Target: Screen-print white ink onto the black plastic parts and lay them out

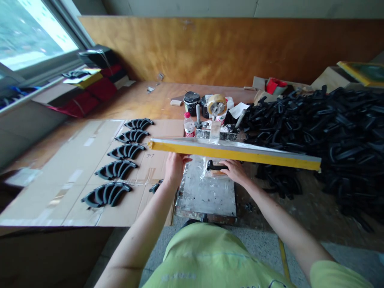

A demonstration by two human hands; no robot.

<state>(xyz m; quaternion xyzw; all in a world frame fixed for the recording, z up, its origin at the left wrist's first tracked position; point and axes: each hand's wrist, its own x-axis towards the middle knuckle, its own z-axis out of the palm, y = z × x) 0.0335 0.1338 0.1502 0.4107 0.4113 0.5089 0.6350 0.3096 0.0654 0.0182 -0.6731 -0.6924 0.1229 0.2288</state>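
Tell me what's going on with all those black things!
Someone's right hand holds a small black curved piece above a grey metal plate. Their left hand is up at a long yellow-and-silver bar. Five fanned rows of dark curved pieces lie on brown cardboard, with a big black heap on the right.

left hand (175, 167) partly hidden by yellow-edged frame (240, 153), window (33, 34) and black pile (345, 128) cut off

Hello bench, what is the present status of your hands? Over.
Right hand: holding end of black handle-shaped plastic piece. Left hand: at long yellow-edged frame, grip unclear. Frame partly hides left fingers.
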